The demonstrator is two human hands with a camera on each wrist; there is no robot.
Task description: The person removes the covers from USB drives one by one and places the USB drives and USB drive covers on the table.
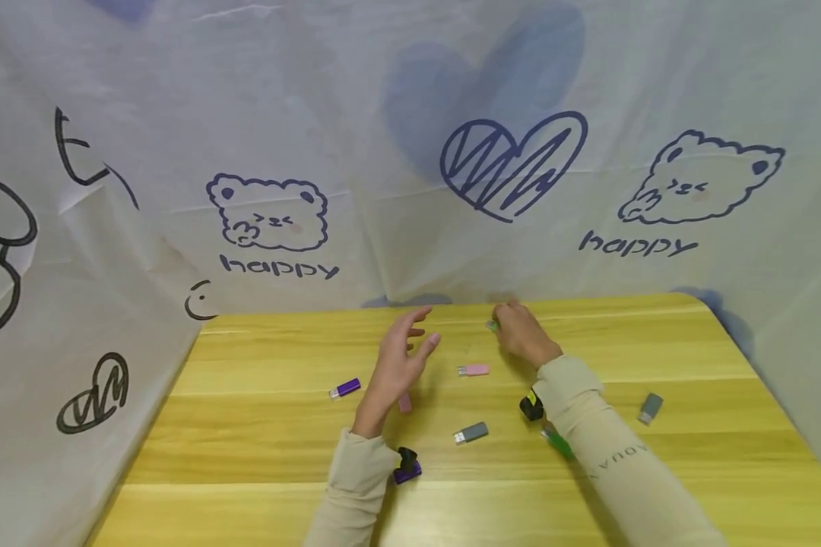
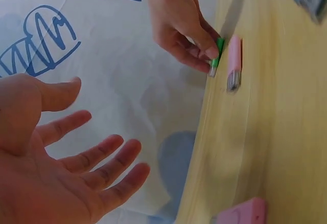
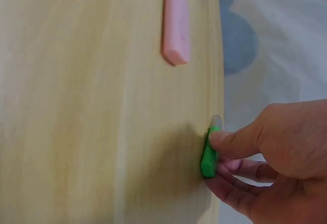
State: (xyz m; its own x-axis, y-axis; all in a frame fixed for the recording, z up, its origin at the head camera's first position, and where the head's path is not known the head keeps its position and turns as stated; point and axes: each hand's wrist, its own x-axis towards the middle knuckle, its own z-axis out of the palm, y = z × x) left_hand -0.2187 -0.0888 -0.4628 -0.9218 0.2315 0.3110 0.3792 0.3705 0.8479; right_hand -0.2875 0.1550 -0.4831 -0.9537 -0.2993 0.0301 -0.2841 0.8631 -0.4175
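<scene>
Near the table's back edge, my right hand [image 1: 522, 334] pinches a green USB stick [image 3: 209, 158] between thumb and fingers. Its metal plug points to the left in the head view. My left hand [image 1: 398, 366] hovers over the table with fingers spread and slightly bent, holding nothing. Between the hands lies a pink USB stick [image 1: 477, 370]. A second pink stick [image 1: 405, 403] is partly covered by my left wrist. To the left of that hand is a purple USB stick [image 1: 348, 388].
Nearer the front lie a grey USB stick [image 1: 475, 433] and another purple one [image 1: 407, 475] beside the left cuff. A second green stick [image 1: 559, 444] is half hidden by the right sleeve. Farther right is another grey stick [image 1: 651, 407]. A white drawn-on cloth [image 1: 390, 228] hangs behind the wooden table [image 1: 246, 441].
</scene>
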